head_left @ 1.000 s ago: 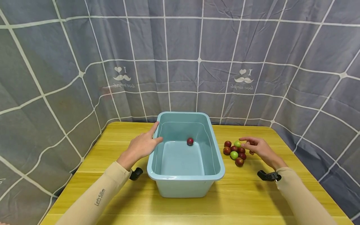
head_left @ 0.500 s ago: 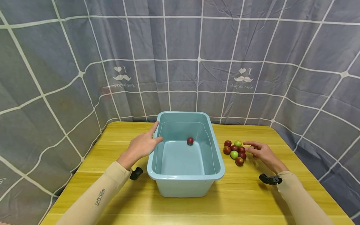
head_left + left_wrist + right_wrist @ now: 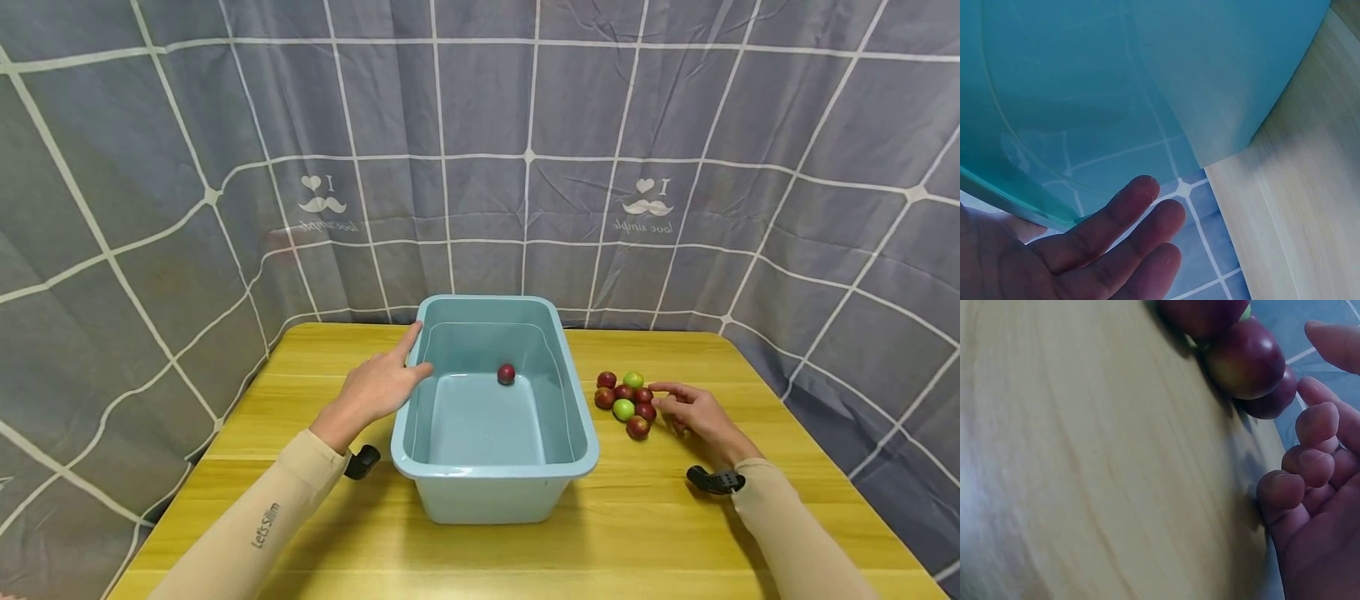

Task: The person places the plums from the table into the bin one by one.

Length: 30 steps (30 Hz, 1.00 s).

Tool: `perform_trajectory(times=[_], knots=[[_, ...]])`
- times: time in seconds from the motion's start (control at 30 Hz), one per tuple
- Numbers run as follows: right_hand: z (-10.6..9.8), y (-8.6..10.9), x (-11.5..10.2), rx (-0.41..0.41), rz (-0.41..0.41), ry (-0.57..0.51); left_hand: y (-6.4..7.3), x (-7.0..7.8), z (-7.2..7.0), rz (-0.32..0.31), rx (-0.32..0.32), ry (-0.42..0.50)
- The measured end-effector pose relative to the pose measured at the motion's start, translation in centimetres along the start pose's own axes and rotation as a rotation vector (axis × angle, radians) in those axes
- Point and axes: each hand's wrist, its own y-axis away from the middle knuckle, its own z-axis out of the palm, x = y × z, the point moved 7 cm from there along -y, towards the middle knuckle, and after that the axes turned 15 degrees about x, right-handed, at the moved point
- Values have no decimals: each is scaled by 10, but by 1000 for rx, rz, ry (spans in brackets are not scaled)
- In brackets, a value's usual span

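Note:
A light blue plastic tub (image 3: 495,472) stands on the table with one dark red plum (image 3: 506,374) on its floor. My left hand (image 3: 377,388) rests on the tub's left rim, its thumb reaching over the edge. In the left wrist view the hand's fingers (image 3: 1110,247) lie extended and loose beside the tub wall. To the tub's right is a cluster of several dark red plums (image 3: 637,427) and two green fruits (image 3: 623,409). My right hand (image 3: 701,414) is at the cluster's right side, holding nothing. Its fingers are loosely bent, close to a plum (image 3: 1245,361); contact is unclear.
The yellow wood-grain table (image 3: 495,560) ends at a grey curtain (image 3: 480,200) with white grid lines, which hangs behind it and on both sides. Black wrist devices (image 3: 716,480) sit under both sleeves.
My right hand has drawn back slightly to the right from the green fruit at the top of the cluster, then stayed near the plums. The left hand and the tub have kept their places.

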Motion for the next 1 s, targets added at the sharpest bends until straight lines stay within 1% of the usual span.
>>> perform_trajectory(times=[0.17,0.43,0.67,0.8,1.0], knots=[[0,-2,5,30,55,-7,0,0,-1,7,8,-2],[3,-7,4,41,37,2,0,-1,-2,6,8,9],[4,-11,8,77,79,64,0,-1,-1,12,11,3],[4,-13,8,91,81,106,1,-1,0,11,7,3],[7,-13,8,93,88,108,1,-1,0,4,5,0]])
